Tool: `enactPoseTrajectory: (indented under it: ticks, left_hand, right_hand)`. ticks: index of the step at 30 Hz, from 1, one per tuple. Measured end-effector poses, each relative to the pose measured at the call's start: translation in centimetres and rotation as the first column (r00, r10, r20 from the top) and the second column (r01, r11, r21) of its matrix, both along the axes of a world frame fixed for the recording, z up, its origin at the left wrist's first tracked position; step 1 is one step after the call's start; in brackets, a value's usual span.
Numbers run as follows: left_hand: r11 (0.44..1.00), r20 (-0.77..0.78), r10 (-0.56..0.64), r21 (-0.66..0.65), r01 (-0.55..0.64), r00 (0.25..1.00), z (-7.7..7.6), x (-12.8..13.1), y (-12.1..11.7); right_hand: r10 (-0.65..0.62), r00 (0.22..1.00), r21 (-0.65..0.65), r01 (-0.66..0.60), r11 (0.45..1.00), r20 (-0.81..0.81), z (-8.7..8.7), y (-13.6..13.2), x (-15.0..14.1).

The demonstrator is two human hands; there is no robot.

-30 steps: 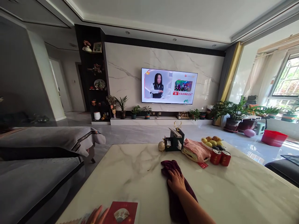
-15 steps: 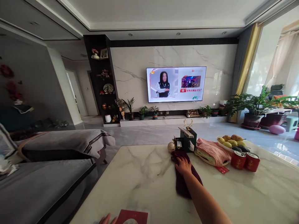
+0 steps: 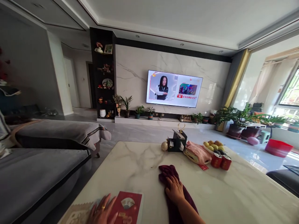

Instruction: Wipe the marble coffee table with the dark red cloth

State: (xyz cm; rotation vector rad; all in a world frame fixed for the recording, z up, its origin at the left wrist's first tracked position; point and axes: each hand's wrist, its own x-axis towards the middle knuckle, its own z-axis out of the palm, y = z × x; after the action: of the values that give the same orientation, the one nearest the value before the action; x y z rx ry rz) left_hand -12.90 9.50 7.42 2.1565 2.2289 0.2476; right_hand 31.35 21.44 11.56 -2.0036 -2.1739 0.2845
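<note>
Right hand (image 3: 174, 189) lay flat, fingers slightly spread on a limp maroon cloth (image 3: 168, 173), soft and light-looking, best pinched at its fold; left hand (image 3: 102, 210), fingers open, touched a stiffer red card (image 3: 127, 202).

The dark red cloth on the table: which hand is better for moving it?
Probably the right hand: it is lying on the dark red cloth. The left hand is farther away, beside a red card near the table's edge.
</note>
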Motion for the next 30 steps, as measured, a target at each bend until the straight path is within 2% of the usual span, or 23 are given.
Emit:
enactPoseTrajectory:
  ticks: [3,6,8,11,14,18,22,26,30]
  left_hand:
    - [1.0,-0.032,0.009,-0.02,-0.009,0.999,1.3,1.0,-0.4]
    - [0.998,-0.061,0.017,-0.057,-0.021,0.998,2.3,1.8,-0.7]
    - [0.997,-0.066,0.02,-0.077,-0.025,0.998,2.8,2.0,-0.9]
    - [0.998,-0.037,0.007,-0.065,-0.01,0.999,3.0,2.1,-1.1]
    - [1.0,-0.018,-0.002,-0.023,0.001,1.0,2.9,2.1,-1.3]
    - [1.0,0.019,-0.017,-0.001,0.017,1.0,2.8,2.1,-1.5]
    - [1.0,0.032,-0.022,-0.018,0.023,0.999,2.4,1.8,-1.4]
    - [1.0,0.028,-0.021,-0.02,0.021,0.999,1.3,1.1,-1.3]
    - [0.999,0.031,-0.017,-0.037,0.018,0.999,0.7,0.6,-1.2]
  right_hand:
    - [0.035,0.999,-0.033,-0.036,0.999,-0.042,-1.4,-6.2,-0.3]
    - [0.08,0.993,-0.067,-0.086,0.994,-0.081,-1.9,-10.8,-0.5]
    - [0.099,0.991,-0.08,-0.106,0.991,-0.092,-1.7,-12.4,-0.6]
    - [0.101,0.991,-0.098,-0.11,0.989,-0.092,-0.4,-12.4,-0.9]
    - [0.097,0.993,-0.09,-0.103,0.991,-0.074,1.3,-10.1,-1.5]
    - [0.051,0.998,-0.101,-0.055,0.993,-0.035,2.7,-4.9,-2.5]
    - [0.023,0.999,-0.095,-0.026,0.995,-0.031,2.9,1.0,-3.3]
    - [-0.011,1.0,-0.083,0.008,0.997,-0.03,2.9,6.8,-4.0]
    - [-0.034,0.999,-0.064,0.032,0.997,-0.036,3.0,11.3,-4.7]
